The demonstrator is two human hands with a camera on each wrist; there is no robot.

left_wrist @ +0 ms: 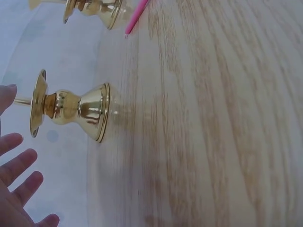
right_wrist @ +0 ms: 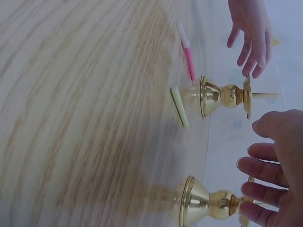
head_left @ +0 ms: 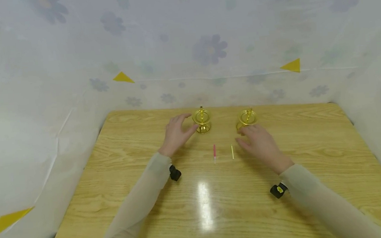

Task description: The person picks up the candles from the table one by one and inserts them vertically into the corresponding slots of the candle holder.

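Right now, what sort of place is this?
Probably a staged recording booth: a wooden table boxed in by flower-print plastic sheeting with yellow triangle markers, holding only two brass candlesticks.

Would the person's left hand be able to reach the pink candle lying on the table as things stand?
Probably yes: the left hand is open by the left candlestick, and bare table lies between it and the pink candle.

Two shiny gold candle holders

The left candle holder (head_left: 202,120) and right candle holder (head_left: 247,118) stand upright, side by side, behind the pink candle (head_left: 214,152).
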